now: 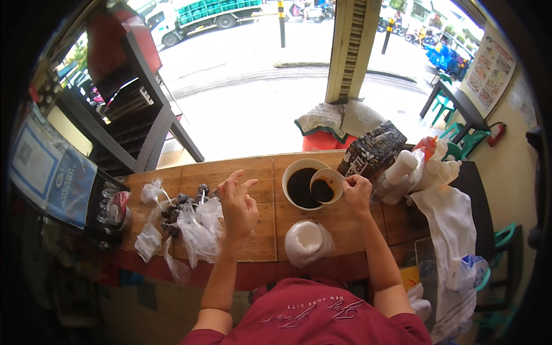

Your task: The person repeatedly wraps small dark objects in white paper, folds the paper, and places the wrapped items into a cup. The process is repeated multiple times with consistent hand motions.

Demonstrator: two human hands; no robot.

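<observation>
My right hand (358, 192) grips the handle of a small pale mug (334, 177), tilted over a white bowl (307, 163). Dark brown liquid (298, 189) lies in the bowl, and more of it shows inside the mug. To the left, my left hand (238, 207) is raised above the wooden counter (263, 241), its fingers apart and nothing visible in them. Beside that hand sit several small knotted plastic bags with dark contents (174, 211) and crumpled clear plastic bags (196, 230). Nearer my body stands a white round thing wrapped in plastic (308, 241).
A dark printed bag (373, 146) and several bottles (401, 166) crowd the counter's right end. A white cloth (448, 220) hangs there. On the left stands a display board bearing a printed code (51, 172). Beyond the counter, a street holds a truck (202, 17).
</observation>
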